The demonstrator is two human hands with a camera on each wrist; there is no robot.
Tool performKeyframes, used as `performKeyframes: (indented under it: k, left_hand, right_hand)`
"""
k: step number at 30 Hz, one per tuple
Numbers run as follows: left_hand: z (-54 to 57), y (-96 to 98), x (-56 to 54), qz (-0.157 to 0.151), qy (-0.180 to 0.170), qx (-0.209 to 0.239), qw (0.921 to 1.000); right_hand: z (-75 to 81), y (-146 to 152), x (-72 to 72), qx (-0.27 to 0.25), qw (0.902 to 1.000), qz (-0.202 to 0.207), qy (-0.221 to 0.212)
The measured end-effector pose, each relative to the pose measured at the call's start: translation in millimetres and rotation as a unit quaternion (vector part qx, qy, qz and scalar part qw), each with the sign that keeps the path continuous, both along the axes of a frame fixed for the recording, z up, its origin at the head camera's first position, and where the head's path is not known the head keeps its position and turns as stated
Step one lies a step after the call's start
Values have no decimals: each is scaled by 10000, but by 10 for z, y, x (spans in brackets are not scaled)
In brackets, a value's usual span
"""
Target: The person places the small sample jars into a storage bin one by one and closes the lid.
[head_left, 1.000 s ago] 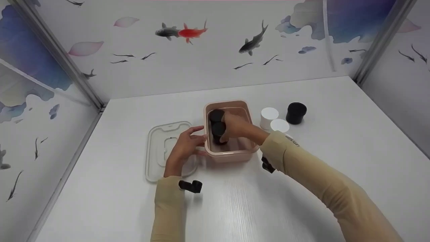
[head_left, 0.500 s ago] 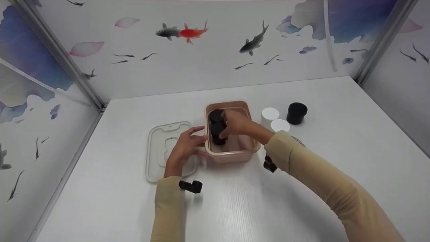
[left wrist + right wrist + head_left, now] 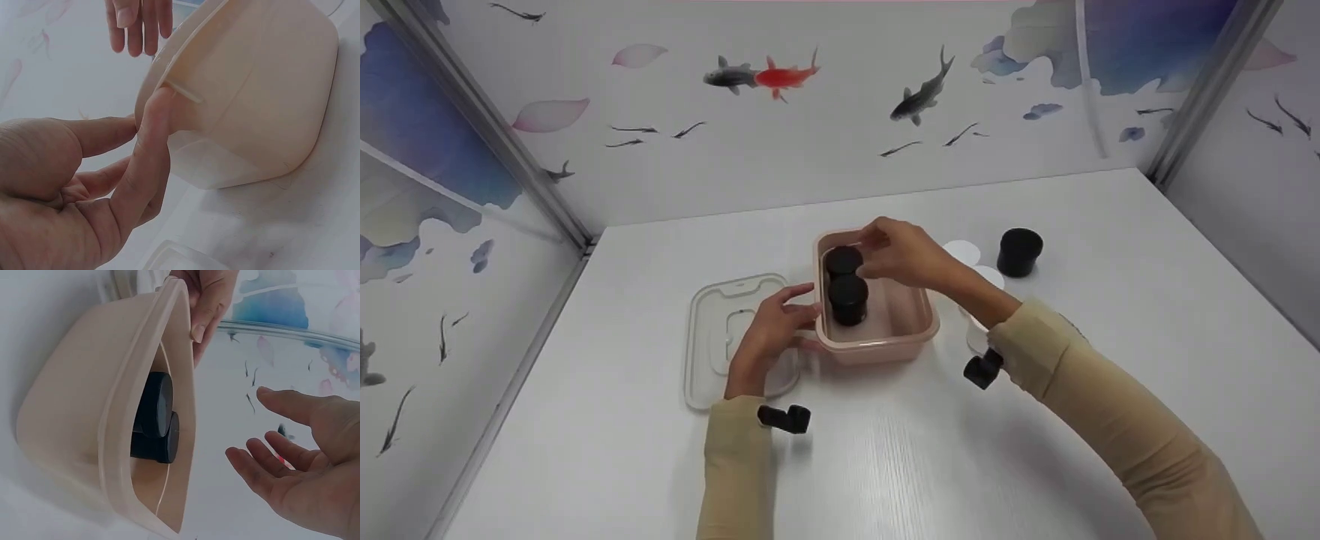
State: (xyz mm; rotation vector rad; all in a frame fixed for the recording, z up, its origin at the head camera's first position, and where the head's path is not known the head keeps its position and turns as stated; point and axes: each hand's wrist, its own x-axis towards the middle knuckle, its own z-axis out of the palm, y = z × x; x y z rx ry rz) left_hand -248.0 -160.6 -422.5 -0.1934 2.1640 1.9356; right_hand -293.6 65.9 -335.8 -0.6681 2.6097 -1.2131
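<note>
My left hand [image 3: 775, 322] pinches the left rim of a pink plastic box [image 3: 877, 352], thumb at the edge and fingers under the lip, as the left wrist view [image 3: 152, 112] shows. Inside, along the left wall, two black lidded jars stand upright: a front jar [image 3: 848, 300] and a rear jar [image 3: 844, 259]. Above the box my right hand [image 3: 911, 255] is held with fingers apart and nothing between them; the right wrist view shows the same hand [image 3: 304, 461] clear of both jars [image 3: 160, 405].
A pale translucent lid [image 3: 706, 337] lies left of the box, partly behind the left hand. Right of the box stand several white jars [image 3: 962, 251], partly hidden by the right forearm. A black jar [image 3: 1020, 252] stands farther right.
My right hand has let go of the front black jar and risen up and to the right, out of the box. The left hand stays on the rim.
</note>
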Motion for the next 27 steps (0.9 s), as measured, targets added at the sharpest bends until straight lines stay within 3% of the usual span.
performKeyframes:
  k: [7, 14, 21, 27]
  left_hand:
    - [-5, -4, 0, -1, 46, 122, 9999]
    - [-17, -8, 0, -9, 45, 192, 9998]
    - [-29, -9, -5, 23, 41, 243, 9997]
    - [-9, 9, 4, 42, -5, 145, 9999]
  right_hand:
    - [-18, 204, 87, -187, 9995, -108, 231]
    - [-22, 481, 156, -525, 9980, -315, 162]
    - [-111, 727, 149, -445, 9972, -526, 283]
    - [-182, 976, 128, -675, 9944, -736, 332]
